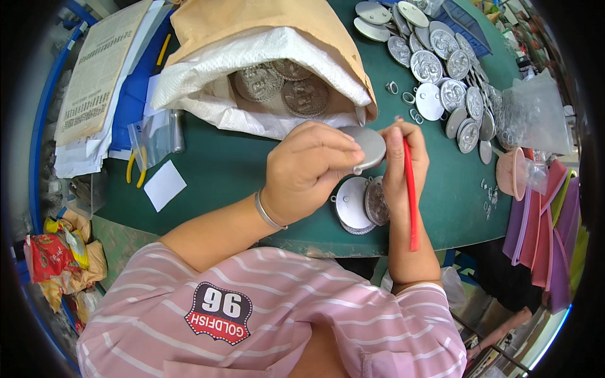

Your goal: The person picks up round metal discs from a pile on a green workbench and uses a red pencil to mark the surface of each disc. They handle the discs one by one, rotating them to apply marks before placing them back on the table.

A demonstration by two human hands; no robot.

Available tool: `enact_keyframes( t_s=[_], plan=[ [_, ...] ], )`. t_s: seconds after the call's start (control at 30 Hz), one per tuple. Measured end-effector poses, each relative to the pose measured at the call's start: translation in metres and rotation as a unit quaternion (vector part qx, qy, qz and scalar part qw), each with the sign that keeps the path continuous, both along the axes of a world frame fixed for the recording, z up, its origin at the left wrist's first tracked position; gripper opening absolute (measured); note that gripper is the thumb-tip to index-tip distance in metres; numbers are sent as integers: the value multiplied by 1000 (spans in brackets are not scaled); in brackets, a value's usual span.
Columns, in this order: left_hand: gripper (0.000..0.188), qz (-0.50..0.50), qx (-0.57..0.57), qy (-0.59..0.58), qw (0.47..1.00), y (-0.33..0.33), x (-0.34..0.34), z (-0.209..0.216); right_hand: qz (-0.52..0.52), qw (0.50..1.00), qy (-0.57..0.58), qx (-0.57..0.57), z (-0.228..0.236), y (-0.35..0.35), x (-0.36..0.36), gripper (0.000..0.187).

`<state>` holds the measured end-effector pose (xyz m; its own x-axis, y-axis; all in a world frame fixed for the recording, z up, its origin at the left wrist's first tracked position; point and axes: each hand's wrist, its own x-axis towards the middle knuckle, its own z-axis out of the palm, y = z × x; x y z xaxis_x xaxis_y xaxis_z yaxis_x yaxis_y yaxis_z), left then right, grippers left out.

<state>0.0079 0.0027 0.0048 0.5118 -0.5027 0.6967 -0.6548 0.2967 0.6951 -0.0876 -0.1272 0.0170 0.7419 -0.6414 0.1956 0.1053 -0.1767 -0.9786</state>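
Observation:
My left hand (pixel 305 160) is closed on a flat grey metal medallion (pixel 370 146), pinched by its edge with the plain face up. A small loop sticks out at the medallion's near rim. My right hand (pixel 404 160), at the medallion's right edge, is wrapped round a tool with a long red handle (pixel 412 195). The fingers cover most of its head, so its exact kind is unclear. Just below my hands, on the green table (pixel 220 195), lie a plain-faced white-looking medallion (pixel 354 205) and a darker patterned medallion (pixel 376 203), partly overlapping.
An open white-lined paper sack (pixel 265 38) holds several patterned medallions. At the far right are a heap of silver medallions (pixel 426 66), loose metal rings (pixel 409 97) and a pink cup (pixel 511 173). Yellow-handled pliers (pixel 130 167) and papers lie left. Another person's arm (pixel 504 331) shows at lower right.

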Motion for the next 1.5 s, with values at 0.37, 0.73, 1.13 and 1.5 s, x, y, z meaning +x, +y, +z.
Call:
enact_keyframes(
  t_s=[0.37, 0.73, 1.13, 1.5],
  plan=[
    [37, -54, -53, 320, 944, -6, -8, 0, 58, 975, -116, 180, -5, -9, -1, 19],
    [46, -195, 167, 625, 737, 3, 11, 8, 70, 986, -124, 83, -10, -12, -10, 23],
    [28, -294, 99, 642, 702, 11, 41, 9, -10, 980, -26, -195, 25, -44, -20, 22],
    [25, -87, -219, 522, 820, 3, 51, 8, -156, 776, 292, -537, -12, -131, 3, 46]
  ],
)
